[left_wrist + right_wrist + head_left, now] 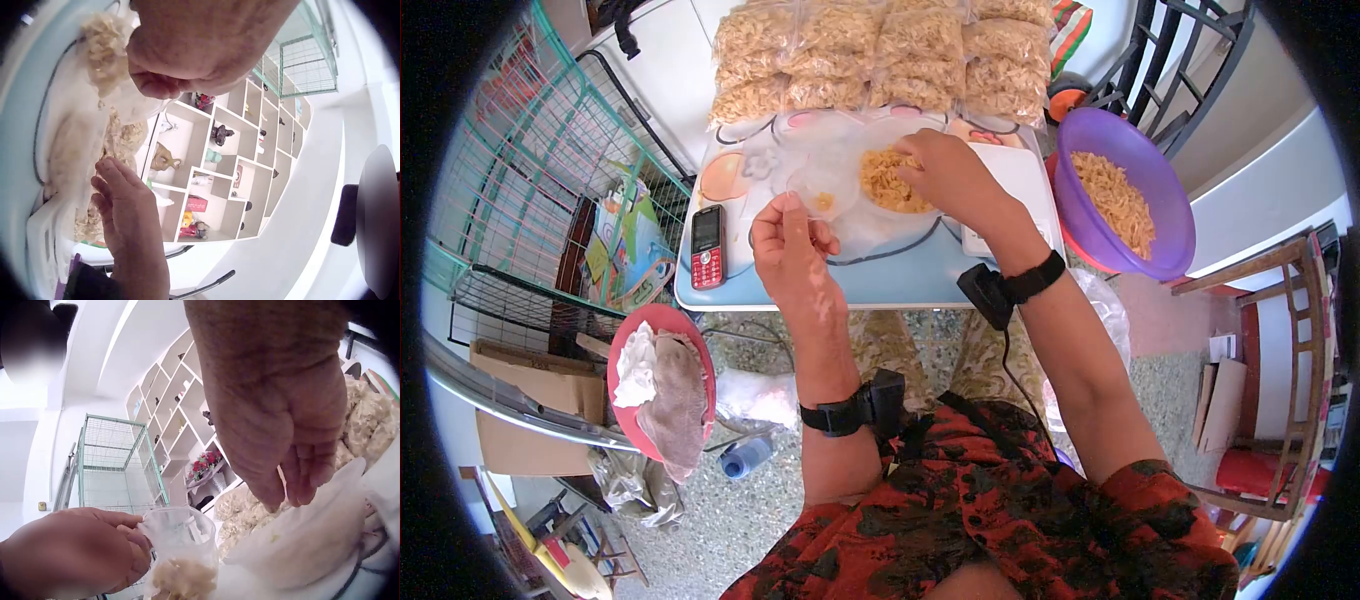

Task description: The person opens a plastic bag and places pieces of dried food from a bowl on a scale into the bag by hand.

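Observation:
My left hand (pixel 797 250) pinches the rim of a see-through plastic container (pixel 187 528) with a round mouth. Pale yellow, flaky pieces (pixel 184 578) lie in its bottom. To its right, a translucent white bowl (pixel 306 540) holds more of these pieces (pixel 885 182). My right hand (pixel 960 175) is over this bowl, its fingers (pixel 303 481) bent loosely downward. Nothing shows between its thumb and fingers in the right wrist view. A white flat scale-like device (pixel 1010 180) lies partly under the right forearm.
Filled clear bags (pixel 880 55) are stacked along the table's back. A purple basin (pixel 1175 220) of similar pieces stands at the right. A red-and-black phone (pixel 708 247) lies at the table's left edge. Below it is a pink-red stool (pixel 622 350) with cloths on it.

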The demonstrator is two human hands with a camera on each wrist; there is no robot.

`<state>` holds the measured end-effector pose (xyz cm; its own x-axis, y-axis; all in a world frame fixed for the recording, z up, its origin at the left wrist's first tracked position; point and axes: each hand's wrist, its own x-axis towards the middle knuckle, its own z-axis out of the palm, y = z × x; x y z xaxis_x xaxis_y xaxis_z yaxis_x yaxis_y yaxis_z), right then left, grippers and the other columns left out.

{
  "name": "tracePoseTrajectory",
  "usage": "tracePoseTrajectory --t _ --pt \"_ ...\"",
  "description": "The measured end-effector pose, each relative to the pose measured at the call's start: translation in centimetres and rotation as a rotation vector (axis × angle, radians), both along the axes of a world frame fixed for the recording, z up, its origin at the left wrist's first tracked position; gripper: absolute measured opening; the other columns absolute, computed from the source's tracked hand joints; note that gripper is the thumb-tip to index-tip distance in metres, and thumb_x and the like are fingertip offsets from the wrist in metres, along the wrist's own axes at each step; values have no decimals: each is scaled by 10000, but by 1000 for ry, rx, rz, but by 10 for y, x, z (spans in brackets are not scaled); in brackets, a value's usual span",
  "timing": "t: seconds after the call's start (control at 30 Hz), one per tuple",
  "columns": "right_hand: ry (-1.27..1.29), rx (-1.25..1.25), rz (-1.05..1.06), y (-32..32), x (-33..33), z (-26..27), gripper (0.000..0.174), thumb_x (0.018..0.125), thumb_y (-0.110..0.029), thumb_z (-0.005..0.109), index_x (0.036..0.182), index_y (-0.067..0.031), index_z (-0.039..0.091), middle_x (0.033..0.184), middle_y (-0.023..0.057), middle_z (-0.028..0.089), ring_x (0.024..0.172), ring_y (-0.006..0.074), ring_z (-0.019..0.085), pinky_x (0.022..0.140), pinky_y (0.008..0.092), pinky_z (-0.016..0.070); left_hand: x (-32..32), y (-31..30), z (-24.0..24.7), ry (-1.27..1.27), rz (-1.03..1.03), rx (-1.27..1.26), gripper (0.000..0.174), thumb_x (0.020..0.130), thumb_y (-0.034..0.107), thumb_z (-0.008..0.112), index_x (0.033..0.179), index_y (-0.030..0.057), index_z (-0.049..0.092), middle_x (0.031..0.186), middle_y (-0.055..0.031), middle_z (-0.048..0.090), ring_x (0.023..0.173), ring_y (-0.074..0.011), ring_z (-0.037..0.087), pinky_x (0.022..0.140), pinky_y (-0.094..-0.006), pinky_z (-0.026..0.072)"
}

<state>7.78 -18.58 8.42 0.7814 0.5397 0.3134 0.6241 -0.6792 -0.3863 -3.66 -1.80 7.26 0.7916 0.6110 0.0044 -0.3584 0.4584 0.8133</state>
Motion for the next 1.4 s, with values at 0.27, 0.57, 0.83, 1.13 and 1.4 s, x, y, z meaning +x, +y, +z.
tracePoseTrajectory --t 0.27,0.57,0.83,1.13,1.4 --pt "-62 -20 -12 25 16 -22 290 807 -249 633 1009 -41 645 971 212 632 935 370 624 820 466 508 0 3 -2 -11 -14 6 205 951 193 614 999 9 535 689 -20 524 540 -78 465 473 -220 382" --pt "22 -162 -104 36 22 -27 329 772 -223 689 1040 -40 631 971 200 609 946 364 608 819 445 494 0 5 -2 3 -2 0 208 956 201 612 990 9 538 666 -19 516 533 -77 457 472 -223 379" --pt "-43 -68 -76 35 30 -35 128 756 -100 616 861 -30 592 853 170 598 844 350 613 728 435 486 1 6 -4 -6 3 -10 201 957 202 612 986 18 536 659 -13 504 534 -77 454 474 -226 374" --pt "39 223 -81 14 30 -17 96 769 -92 623 819 -21 585 725 120 626 682 236 614 633 341 476 1 5 -3 -4 -8 -8 194 955 194 612 989 18 536 654 -13 504 537 -76 448 480 -227 373" --pt "104 324 -83 -19 16 3 138 809 -139 646 850 -15 601 737 42 603 684 121 562 638 300 466 2 0 -2 -16 -20 -17 194 954 184 609 1001 10 538 694 -17 527 544 -76 455 480 -225 378"
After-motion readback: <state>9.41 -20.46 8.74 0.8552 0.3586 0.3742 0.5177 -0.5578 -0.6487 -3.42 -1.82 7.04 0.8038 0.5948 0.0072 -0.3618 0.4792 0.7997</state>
